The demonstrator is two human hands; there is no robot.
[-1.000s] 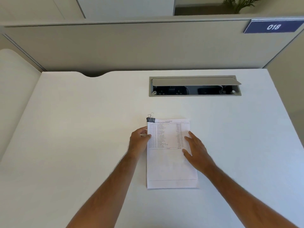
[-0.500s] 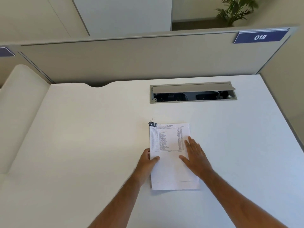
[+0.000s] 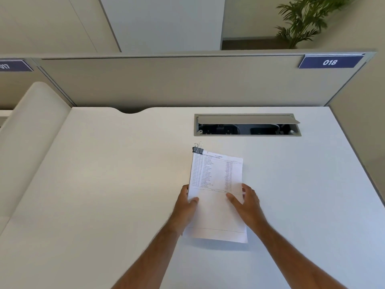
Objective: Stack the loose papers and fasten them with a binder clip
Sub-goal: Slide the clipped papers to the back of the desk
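While both hands pinch papers (image 3: 216, 197) side edges | fingers curled, seemingly lifted | clip (image 3: 198, 150) top-left corner

White desk (image 3: 104, 195), seen from above. Near the middle, papers (image 3: 216, 205), squared into a stack, printed table on the top sheet's far half, with a black clip (image 3: 198, 149) on the far left corner, wire handles up. Left hand (image 3: 185, 207) gripping the stack's left edge, thumb on top, fingers hidden beneath. Right hand (image 3: 245, 203) at the right edge, thumb on the sheet, fingers curled past the rim. Near edge apparently lifted, shadow below. Beyond, an open cable hatch (image 3: 248, 125) sunk in the desk; behind it a beige partition (image 3: 166, 82) with a blue tag (image 3: 330, 62) reading 018; plant (image 3: 306, 19) beyond.
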